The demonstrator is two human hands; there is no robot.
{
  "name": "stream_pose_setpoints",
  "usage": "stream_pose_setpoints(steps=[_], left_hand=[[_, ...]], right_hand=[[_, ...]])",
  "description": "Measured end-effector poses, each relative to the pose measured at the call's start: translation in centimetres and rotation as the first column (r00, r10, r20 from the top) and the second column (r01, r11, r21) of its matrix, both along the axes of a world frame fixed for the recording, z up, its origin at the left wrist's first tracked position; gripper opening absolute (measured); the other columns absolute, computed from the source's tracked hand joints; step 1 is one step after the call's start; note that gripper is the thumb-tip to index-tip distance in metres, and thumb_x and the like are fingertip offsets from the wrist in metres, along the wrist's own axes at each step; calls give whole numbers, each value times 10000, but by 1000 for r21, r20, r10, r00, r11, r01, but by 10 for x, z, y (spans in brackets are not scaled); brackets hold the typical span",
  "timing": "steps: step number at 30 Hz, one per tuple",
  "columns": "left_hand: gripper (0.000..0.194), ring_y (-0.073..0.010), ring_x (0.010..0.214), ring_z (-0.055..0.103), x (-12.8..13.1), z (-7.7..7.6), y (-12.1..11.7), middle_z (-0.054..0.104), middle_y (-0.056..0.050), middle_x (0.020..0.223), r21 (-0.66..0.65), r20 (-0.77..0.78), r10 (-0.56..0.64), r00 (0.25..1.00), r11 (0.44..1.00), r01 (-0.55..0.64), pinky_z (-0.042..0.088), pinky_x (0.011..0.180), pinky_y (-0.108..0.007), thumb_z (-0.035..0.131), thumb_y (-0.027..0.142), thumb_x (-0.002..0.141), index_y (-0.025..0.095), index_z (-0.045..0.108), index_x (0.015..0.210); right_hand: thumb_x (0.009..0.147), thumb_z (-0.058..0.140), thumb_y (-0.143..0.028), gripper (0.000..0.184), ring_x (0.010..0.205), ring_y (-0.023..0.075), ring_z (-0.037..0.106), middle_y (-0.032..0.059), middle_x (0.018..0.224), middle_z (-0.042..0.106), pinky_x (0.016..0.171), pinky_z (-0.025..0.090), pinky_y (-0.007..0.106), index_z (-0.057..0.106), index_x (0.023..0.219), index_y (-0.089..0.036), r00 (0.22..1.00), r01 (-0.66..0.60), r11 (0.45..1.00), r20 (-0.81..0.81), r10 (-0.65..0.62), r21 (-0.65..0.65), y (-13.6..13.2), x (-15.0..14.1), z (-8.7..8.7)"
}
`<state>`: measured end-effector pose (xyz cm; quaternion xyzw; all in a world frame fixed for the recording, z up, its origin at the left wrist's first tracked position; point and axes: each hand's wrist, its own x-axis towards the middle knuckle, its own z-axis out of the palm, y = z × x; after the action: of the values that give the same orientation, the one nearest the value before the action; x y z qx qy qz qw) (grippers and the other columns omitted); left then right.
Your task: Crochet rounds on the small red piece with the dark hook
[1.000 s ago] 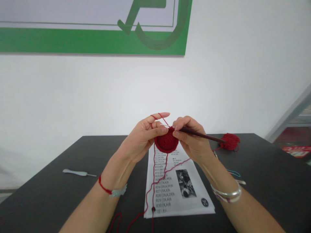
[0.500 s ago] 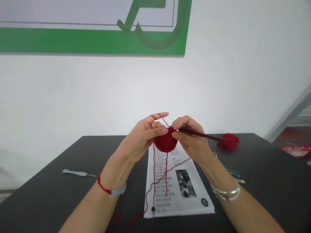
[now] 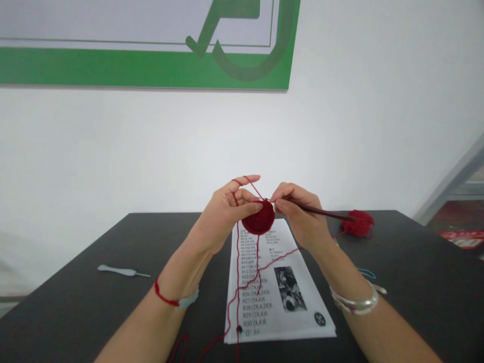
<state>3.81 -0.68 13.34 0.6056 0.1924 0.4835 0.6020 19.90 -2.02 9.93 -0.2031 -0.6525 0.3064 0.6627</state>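
Note:
A round red crochet piece [image 3: 259,220] hangs upright, pinched at its upper left edge by the thumb and fingers of my left hand [image 3: 229,209]. Red yarn [image 3: 237,252] wraps around my raised left index finger and runs down from the hand; another strand reaches from that finger to the top of the piece. My right hand [image 3: 300,212] grips a crochet hook [image 3: 321,210] with a dark red handle. Its thin metal tip lies at the piece's top edge, close to the left fingertips; whether it sits inside a stitch I cannot tell.
Printed pattern sheets [image 3: 257,322] lie on the black table [image 3: 151,252] below my hands, crossed by loose yarn. A grey-handled tool [image 3: 117,270] rests at left. The red yarn ball [image 3: 358,223] is at back right, with a blue loop [image 3: 366,273] nearer. Behind stands a white wall [image 3: 170,141].
My right hand has shifted slightly right, drawing the hook a little away from the piece. The crochet piece has turned slightly, and its hanging tail has swung. The whole view moved a little.

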Motion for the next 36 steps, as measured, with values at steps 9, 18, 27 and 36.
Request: stream_pose_setpoints(steps=[9,18,27,36], left_hand=[[526,-90,564,592,1,0,1,658,49,631,25,7,40,999,999,-40,433,580,-213,729,113,684,139,519,1166],[533,-96,595,590,1,-1,4,685,32,659,-5,29,96,995,995,-96,425,625,-229,731,93,662,129,539,1158],[609,-89,593,592,1,-2,3,688,38,662,-24,24,66,998,998,-65,427,629,-216,720,86,672,116,486,1234],[610,-77,573,588,2,-4,4,674,51,666,-7,5,64,998,998,-64,431,593,-200,721,92,672,116,473,1230]], right_hand=[[758,678,-236,151,483,91,542,-35,626,638,444,450,240,529,763,-217,993,-34,988,-118,16,-153,0,-3,4],[740,673,-234,141,473,98,582,-26,598,662,422,479,235,538,711,-205,980,-71,976,-195,30,-207,-4,-6,10],[739,674,-229,158,468,98,593,-21,618,683,460,484,252,530,680,-203,974,-119,971,-212,73,-209,-2,-4,11],[738,664,-185,161,458,83,573,-48,562,634,454,496,225,522,663,-199,964,-182,961,-231,133,-207,0,1,10]])
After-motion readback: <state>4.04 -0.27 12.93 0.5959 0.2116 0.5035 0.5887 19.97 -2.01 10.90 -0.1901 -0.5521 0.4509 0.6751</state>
